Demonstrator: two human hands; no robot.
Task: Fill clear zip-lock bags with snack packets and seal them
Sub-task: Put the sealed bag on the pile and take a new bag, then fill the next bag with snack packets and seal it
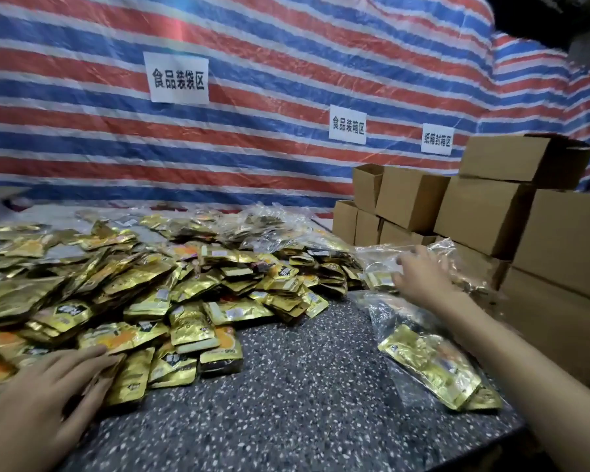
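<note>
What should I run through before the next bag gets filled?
1. Packets within reach: ok. The left hand rests flat on the packet pile.
2. Next bag reached: ok. The right hand touches a clear bag beside the cardboard boxes.
3. Grip on that bag: cannot tell, the fingers are blurred.
4. That bag's mouth open: cannot tell.
5. Working space: ok. The speckled table lies bare between the hands.
6. Filled bag under the right forearm sealed: cannot tell, its zip edge is not clear.
</note>
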